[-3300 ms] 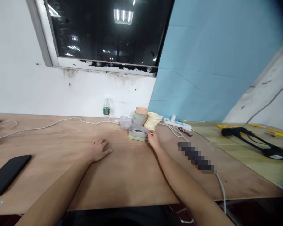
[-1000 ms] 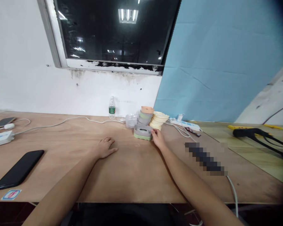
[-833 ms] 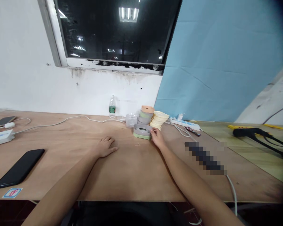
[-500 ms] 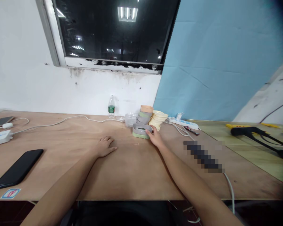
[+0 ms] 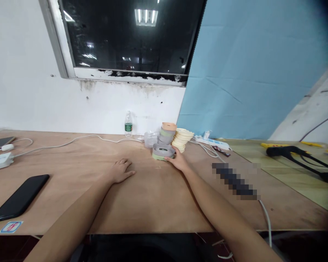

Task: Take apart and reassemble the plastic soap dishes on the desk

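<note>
My left hand (image 5: 121, 171) lies flat on the table (image 5: 150, 203), fingers relaxed. My right hand (image 5: 178, 161) grips the right side of the gray-and-green container (image 5: 159, 153), just before the stacked containers (image 5: 167, 134); its contents are unclear.

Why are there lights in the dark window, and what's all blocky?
In the head view, the dark window shows bright lights, probably lamps reflected in the glass; in the head view, blocky squares hide a dark thing, so I can't tell what it is; also in the head view, the right hand and gray-and-green container look fairly clear.
</note>
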### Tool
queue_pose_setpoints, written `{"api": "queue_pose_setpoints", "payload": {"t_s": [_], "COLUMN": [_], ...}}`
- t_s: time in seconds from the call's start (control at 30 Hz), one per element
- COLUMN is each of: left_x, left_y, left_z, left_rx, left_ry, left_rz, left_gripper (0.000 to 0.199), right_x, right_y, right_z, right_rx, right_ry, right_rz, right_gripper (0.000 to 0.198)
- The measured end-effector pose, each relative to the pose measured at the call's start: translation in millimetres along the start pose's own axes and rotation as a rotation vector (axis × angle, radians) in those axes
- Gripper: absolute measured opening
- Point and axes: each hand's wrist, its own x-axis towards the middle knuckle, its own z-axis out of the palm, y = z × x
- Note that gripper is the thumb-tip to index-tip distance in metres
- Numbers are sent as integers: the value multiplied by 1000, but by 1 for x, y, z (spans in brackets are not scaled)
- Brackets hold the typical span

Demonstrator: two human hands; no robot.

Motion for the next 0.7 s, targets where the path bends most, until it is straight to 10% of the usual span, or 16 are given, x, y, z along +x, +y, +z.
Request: {"api": "queue_pose_setpoints", "payload": {"t_s": [0.7], "left_x": [2], "left_y": [17], "left_z": [5], "left_rx": [-7], "left_ry": [55], "left_rz": [-147], "left_gripper": [86], "right_x": [-19], "right_y": [-49], "right_z": [55], "right_rx": [18], "right_ry": [-213], "right_rz": [-224], "right_gripper": [99]}}
